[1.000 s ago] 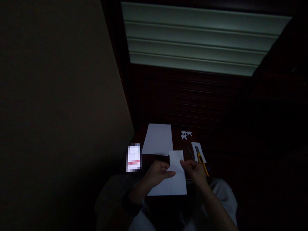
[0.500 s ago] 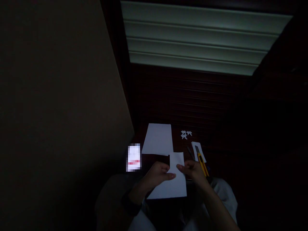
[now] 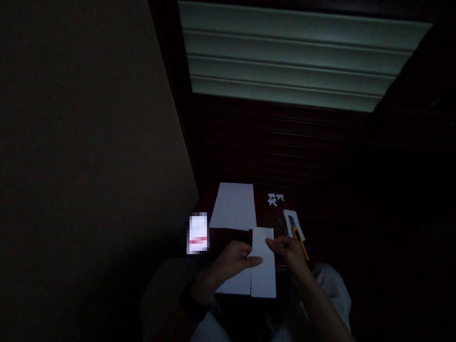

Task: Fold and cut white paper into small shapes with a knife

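A white paper sheet (image 3: 262,278) lies folded over itself in front of me on a dark table (image 3: 263,216). My left hand (image 3: 233,261) is closed, pinching the sheet's left side with thumb and fingers. My right hand (image 3: 290,251) is closed too, pinching the folded flap near its upper right edge. The room is very dim.
A second white sheet (image 3: 233,205) lies flat beyond my hands. Small paper cut-outs (image 3: 275,199) sit to its right. A yellow utility knife (image 3: 298,237) rests on a paper strip (image 3: 289,216) by my right hand. A lit phone screen (image 3: 198,232) glows at the left. A wall rises on the left.
The flap of the sheet has been folded further over, now standing as a narrow upright strip. Both hands shifted slightly with it.
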Demonstrator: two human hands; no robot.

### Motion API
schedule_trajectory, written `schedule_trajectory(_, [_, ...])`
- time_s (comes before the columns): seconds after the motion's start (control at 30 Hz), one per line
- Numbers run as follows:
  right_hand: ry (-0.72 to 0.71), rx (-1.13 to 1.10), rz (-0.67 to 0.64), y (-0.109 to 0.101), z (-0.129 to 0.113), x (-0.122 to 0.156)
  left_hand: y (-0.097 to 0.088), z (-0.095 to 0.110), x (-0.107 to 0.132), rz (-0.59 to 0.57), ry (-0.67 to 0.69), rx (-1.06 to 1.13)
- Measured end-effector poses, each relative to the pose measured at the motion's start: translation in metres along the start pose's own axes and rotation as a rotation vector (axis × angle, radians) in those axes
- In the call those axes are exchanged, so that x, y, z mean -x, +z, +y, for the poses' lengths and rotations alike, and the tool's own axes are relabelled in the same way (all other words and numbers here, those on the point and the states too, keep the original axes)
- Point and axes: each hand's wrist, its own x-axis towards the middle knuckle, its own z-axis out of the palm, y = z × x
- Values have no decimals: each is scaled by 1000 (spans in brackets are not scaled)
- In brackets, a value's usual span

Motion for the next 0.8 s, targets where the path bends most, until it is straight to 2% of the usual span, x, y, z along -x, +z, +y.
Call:
schedule_trajectory(0.13, [-5, 15, 22, 0, -1, 0, 0, -1, -1, -7, 34, -85])
schedule_trajectory(0.23, [2, 18, 32, 0, -1, 0, 1, -1, -3, -16, 94, -67])
schedule_trajectory(0.4, [-37, 67, 19, 0, -4, 5, 5, 1, -5, 90, 186, -7])
schedule_trajectory(0.53, [-72, 93, -48, 0, -13, 12, 8, 4, -1, 191, 241, -134])
schedule_trajectory(0.7, [-190, 195, -12, -2, -32, 20, 11, 13, 11, 318, 345, -433])
schedule_trajectory(0.8, [-277, 202, -80, -3, -42, 24, 12, 19, 17, 322, 406, -449])
